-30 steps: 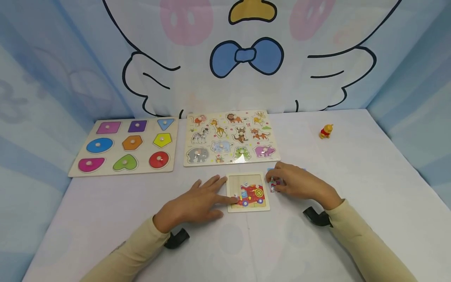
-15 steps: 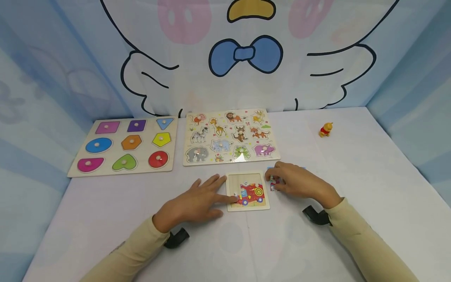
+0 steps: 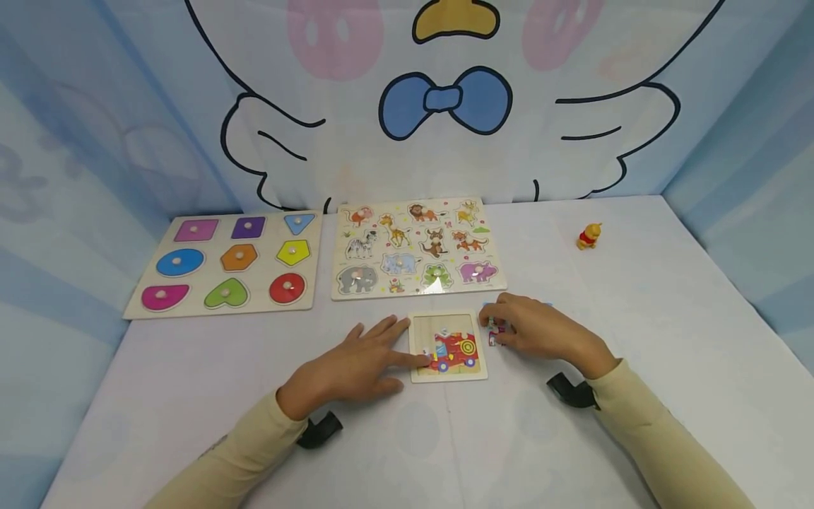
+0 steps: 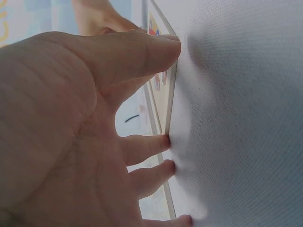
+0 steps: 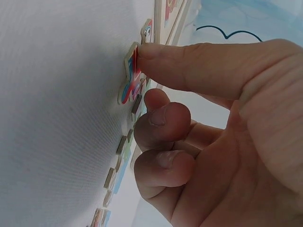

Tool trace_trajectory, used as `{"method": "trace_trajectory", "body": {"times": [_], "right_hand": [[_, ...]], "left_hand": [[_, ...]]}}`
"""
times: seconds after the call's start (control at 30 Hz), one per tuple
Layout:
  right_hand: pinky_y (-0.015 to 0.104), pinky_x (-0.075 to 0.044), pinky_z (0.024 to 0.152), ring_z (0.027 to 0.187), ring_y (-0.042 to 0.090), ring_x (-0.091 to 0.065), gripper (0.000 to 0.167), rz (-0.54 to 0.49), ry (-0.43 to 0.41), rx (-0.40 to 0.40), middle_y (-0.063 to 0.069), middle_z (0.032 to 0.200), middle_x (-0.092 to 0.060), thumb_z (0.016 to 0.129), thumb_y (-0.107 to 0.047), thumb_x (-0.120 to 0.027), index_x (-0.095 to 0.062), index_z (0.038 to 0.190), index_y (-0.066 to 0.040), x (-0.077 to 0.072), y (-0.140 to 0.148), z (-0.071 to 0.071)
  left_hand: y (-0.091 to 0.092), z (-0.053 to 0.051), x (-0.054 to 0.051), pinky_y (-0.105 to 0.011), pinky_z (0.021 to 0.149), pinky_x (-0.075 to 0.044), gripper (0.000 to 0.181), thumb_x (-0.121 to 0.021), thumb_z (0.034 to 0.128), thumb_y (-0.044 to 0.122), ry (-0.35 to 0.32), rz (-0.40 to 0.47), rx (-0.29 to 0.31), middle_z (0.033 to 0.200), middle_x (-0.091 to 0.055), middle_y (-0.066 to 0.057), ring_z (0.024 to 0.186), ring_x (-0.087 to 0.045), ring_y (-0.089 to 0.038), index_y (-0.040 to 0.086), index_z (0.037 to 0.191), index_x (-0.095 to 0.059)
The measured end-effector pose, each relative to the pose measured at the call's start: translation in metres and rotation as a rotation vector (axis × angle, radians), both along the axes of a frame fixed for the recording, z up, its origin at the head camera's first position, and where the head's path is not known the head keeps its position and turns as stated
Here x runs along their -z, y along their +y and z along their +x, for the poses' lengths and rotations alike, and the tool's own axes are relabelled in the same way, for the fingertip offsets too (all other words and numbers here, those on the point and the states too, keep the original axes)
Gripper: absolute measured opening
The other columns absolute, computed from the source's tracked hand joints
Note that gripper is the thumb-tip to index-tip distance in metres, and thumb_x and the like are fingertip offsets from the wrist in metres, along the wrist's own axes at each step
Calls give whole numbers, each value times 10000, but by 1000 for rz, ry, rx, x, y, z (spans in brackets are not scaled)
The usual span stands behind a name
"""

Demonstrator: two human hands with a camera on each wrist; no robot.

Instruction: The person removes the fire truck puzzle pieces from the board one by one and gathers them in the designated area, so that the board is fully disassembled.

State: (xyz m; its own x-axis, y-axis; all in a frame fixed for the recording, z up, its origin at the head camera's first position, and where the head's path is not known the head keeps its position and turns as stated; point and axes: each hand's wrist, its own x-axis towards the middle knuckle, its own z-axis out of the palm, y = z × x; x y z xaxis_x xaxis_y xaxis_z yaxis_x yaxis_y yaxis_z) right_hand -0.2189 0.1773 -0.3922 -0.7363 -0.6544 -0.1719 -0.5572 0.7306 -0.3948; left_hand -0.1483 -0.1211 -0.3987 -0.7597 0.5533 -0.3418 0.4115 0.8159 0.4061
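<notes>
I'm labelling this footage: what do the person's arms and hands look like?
The left sleeve and right sleeve are long and beige; the left has a dark mark. Each has a curved black fitting by its cuff. The left hand and right hand are bare.

A shape board (image 3: 213,263) and animal board (image 3: 415,244) lie left of a figurine (image 3: 588,237).

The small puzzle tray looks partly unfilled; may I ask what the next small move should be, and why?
Probably lift the loose red piece with the right hand, which touches it; the puzzle tray, touched by the left hand, has bare space above the truck.
</notes>
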Motion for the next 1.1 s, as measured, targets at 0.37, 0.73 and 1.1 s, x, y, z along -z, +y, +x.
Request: {"method": "trace_trajectory", "body": {"times": [0.37, 0.73, 1.1], "right_hand": [[652, -400, 1061, 1408, 439, -360, 472, -31, 241, -106, 199, 1487, -478, 884, -121, -796, -674, 1339, -141, -12, -26, 18], [677, -365, 1074, 1472, 439, -263, 345, 34, 219, -219, 181, 1547, -418, 910, -135, -767, -738, 1244, -213, 3, -51, 17], [355, -560, 817, 919, 212, -594, 303, -1, 78, -196, 126, 1225, -578, 926, -60, -738, -700, 1218, -132, 2, -57, 17]], "left_hand": [[5, 0, -3, -688, 1180, -147, 506, -722, 967, 282, -1, -17, 10, 1685, -230, -97, 1563, -123, -329, 392, 1442, -591], [4, -1, -2, -704, 1169, -156, 504, -715, 971, 292, -1, -22, 27, 1683, -233, -105, 1562, -122, -333, 387, 1449, -585], [0, 0, -3, -700, 1171, -159, 507, -718, 969, 288, 7, -18, 12, 1683, -237, -98, 1563, -120, -325, 381, 1450, -586]]}}
